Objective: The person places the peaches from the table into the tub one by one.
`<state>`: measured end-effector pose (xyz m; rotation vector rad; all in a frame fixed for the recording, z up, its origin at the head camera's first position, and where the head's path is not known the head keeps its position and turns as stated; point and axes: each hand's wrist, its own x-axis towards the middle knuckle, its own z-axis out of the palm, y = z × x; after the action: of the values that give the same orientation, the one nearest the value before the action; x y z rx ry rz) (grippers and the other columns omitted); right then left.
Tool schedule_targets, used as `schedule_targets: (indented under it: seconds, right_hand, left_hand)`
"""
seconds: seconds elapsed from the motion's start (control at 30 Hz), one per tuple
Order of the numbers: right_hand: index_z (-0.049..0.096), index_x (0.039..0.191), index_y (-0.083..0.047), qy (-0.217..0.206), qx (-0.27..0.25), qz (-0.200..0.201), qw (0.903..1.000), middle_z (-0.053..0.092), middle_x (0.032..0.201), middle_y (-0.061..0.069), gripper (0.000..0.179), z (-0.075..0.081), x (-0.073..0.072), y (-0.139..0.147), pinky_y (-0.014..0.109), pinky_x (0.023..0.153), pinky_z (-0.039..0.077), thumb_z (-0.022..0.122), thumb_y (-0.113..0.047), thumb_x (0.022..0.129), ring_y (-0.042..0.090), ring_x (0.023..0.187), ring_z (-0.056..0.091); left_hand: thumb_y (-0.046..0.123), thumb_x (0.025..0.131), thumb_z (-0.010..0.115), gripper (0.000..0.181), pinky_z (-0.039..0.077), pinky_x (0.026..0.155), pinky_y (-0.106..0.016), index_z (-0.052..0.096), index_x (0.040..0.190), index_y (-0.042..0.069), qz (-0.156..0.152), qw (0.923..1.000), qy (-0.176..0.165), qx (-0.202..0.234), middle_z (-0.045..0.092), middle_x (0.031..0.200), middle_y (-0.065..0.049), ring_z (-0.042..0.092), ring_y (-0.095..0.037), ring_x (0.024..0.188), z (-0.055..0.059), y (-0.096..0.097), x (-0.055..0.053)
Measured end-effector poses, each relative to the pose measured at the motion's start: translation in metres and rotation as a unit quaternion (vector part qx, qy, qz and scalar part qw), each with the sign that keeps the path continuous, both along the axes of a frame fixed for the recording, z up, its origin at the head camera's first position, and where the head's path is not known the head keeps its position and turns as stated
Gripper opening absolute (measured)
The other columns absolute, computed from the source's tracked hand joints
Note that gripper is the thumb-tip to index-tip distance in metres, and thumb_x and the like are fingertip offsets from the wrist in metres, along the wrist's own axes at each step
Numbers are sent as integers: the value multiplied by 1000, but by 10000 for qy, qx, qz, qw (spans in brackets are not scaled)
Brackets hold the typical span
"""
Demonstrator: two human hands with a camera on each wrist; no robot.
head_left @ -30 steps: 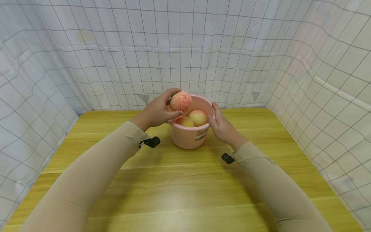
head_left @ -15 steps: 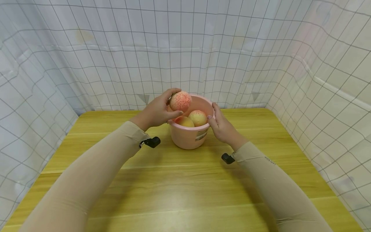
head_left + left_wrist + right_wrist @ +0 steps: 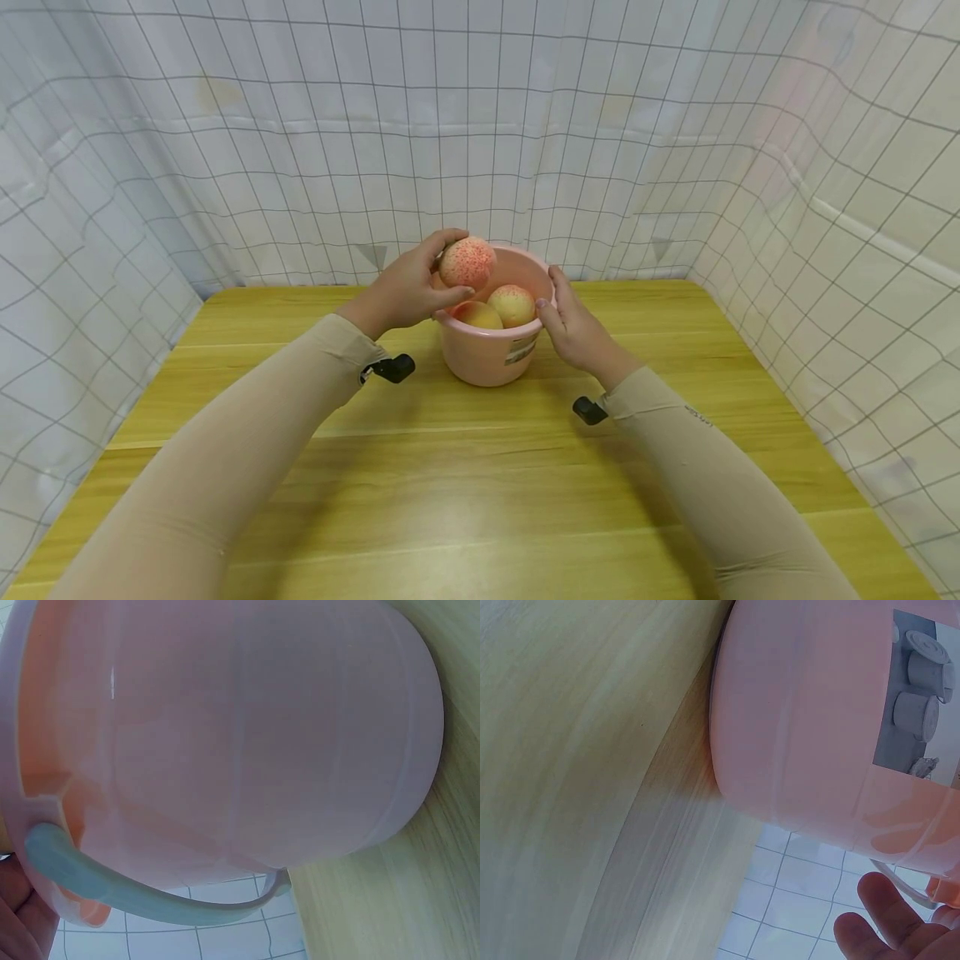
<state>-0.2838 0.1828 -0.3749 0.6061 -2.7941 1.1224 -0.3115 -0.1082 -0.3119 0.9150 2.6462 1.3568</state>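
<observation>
A pink plastic bucket (image 3: pixel 480 354) stands on the table near its back edge. Over the left part of its mouth my left hand (image 3: pixel 408 283) holds a peach (image 3: pixel 468 263) speckled with red, thumb below and fingers behind. Two more yellowish peaches, one red-topped peach (image 3: pixel 512 306) and one lower peach (image 3: pixel 478 315), lie inside. My right hand (image 3: pixel 577 329) grips the bucket's right rim, thumb over the edge. In the left wrist view a pale handle (image 3: pixel 150 900) hangs down the bucket's side. The right wrist view shows a picture label (image 3: pixel 919 697) on the bucket wall.
The wooden table (image 3: pixel 480 492) stretches from the bucket toward me. A white curtain (image 3: pixel 480 167) with a dark grid pattern encloses the back and both sides, close behind the bucket. Black wrist cameras sit below both cuffs.
</observation>
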Motion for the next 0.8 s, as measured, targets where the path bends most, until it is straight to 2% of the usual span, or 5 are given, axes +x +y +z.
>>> schedule_targets:
  seconds: [0.8]
  right_hand:
    - [-2, 168, -2, 14, -2, 35, 10000, 5, 176, 22, 72, 0, 0, 0, 56, 132, 19, 29, -38, 114, 38, 163, 13]
  left_hand:
    - [25, 94, 80, 78, 53, 110, -49, 37, 159, 18, 17, 10000, -80, 28, 52, 152, -12, 60, -28, 132, -2, 0, 0]
